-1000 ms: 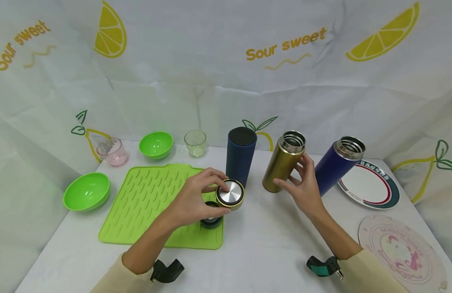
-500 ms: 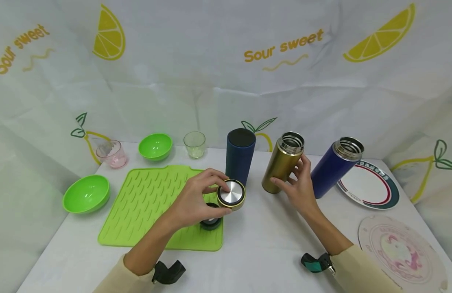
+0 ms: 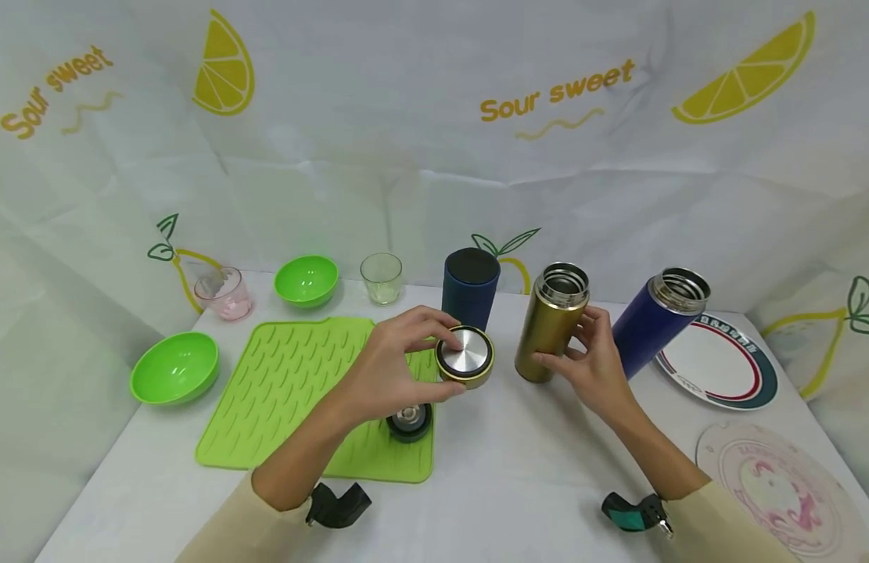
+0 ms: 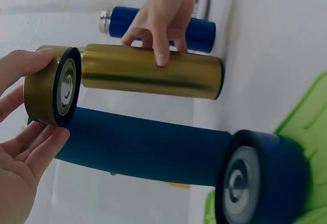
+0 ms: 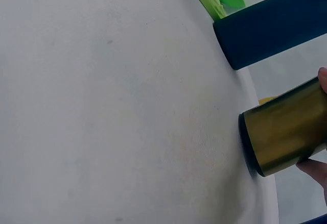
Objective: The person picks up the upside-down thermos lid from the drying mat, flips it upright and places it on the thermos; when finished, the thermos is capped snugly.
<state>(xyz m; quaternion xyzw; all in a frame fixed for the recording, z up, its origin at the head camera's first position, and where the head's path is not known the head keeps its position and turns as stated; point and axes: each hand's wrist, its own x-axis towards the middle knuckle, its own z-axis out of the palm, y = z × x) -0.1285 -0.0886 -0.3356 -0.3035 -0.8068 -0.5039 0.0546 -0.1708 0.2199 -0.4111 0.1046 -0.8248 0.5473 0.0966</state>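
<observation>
My left hand pinches a gold lid with a silver top, held in the air just left of the gold bottle. The lid's inner side faces that bottle's open mouth. My right hand grips the gold bottle round its lower body; the bottle stands on the white table, nearly upright. The bottle's base rests on the cloth.
A dark navy bottle stands behind the lid. An open blue bottle leans right of my right hand. A dark blue lid lies on the green mat. Two green bowls, two cups and two plates ring the table.
My left hand has lifted the gold lid up and to the right, closer to the gold bottle. The right hand has tipped the gold bottle more upright.
</observation>
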